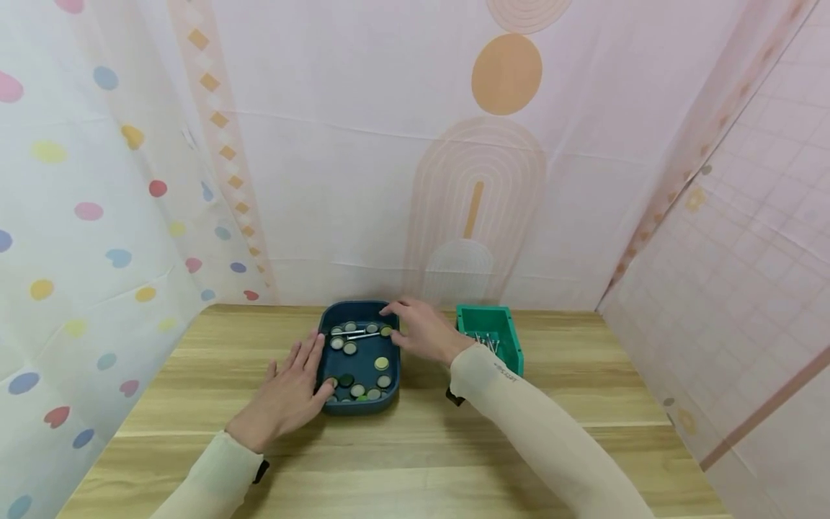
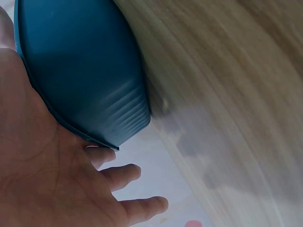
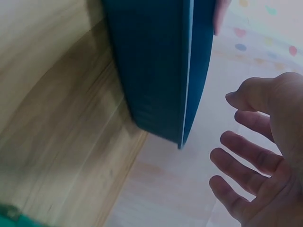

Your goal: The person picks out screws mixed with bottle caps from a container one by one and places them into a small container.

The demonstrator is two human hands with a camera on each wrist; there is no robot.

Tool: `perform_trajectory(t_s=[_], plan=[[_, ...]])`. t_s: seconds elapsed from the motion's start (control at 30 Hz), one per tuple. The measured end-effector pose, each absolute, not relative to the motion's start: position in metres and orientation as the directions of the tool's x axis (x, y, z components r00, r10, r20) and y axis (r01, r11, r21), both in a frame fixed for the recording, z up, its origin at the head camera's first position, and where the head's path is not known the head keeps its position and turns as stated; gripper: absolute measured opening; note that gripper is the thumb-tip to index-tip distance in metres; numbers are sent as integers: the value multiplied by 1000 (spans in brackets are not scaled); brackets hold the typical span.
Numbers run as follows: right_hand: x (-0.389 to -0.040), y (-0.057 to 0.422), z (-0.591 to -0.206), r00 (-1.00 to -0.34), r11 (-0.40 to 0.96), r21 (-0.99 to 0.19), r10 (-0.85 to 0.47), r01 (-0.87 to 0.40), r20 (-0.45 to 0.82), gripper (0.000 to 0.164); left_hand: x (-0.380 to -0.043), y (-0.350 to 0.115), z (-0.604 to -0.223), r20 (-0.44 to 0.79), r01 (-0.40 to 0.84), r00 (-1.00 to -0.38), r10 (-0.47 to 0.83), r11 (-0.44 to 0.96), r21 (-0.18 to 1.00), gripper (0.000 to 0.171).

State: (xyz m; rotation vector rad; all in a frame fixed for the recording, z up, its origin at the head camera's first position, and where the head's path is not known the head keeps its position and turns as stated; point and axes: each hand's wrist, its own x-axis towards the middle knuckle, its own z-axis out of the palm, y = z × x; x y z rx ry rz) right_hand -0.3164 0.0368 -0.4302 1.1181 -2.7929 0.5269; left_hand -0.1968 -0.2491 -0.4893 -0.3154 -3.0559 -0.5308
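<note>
A dark blue tray (image 1: 362, 409) with raised walls holds several round, coin-like discs (image 1: 381, 363) and two long metal screws or nails (image 1: 363, 335) near its far end. My left hand (image 1: 285, 396) rests along the tray's left rim, fingers straight; the left wrist view has its palm against the outer wall (image 2: 85, 71). Over the far right corner is my right hand (image 1: 424, 330), fingers spread and slightly bent. In the right wrist view nothing is between those fingers (image 3: 236, 165), and they are apart from the tray's wall.
To the right of the tray stands a green bin (image 1: 512, 339) with several metal screws or nails (image 1: 486, 340) inside; my right forearm covers part of it. The wooden table (image 1: 389, 468) meets patterned cloth (image 1: 324, 180) at the back and sides.
</note>
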Motion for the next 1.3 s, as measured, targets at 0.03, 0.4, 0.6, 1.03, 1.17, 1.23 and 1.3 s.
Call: perform_trajectory(t_s=[0.03, 0.4, 0.6, 1.03, 1.17, 1.23, 1.3], plan=[[-317, 33, -429, -728, 675, -279, -657, -684, 197, 42, -197, -249, -489, 56, 202, -979, 194, 922, 331, 87], [-328, -14, -424, -692, 662, -215, -710, -718, 126, 42, -198, -256, -490, 55, 193, -981, 185, 928, 319, 88], [-331, -38, -423, -680, 662, -189, -732, -725, 45, 44, -198, -258, -490, 54, 190, -982, 182, 934, 303, 88], [-346, -82, -445, -707, 729, -161, -685, -666, -178, 41, -193, -256, -486, 49, 191, -982, 185, 933, 304, 87], [-356, -86, -455, -705, 740, -163, -672, -653, -225, 29, -192, -256, -486, 51, 192, -981, 185, 933, 304, 86], [-363, -87, -462, -712, 748, -165, -662, -642, -233, 27, -192, -256, -486, 53, 193, -981, 186, 933, 305, 86], [-371, -90, -470, -722, 761, -157, -648, -630, -243, 25, -191, -256, -486, 52, 193, -981, 187, 933, 304, 86]])
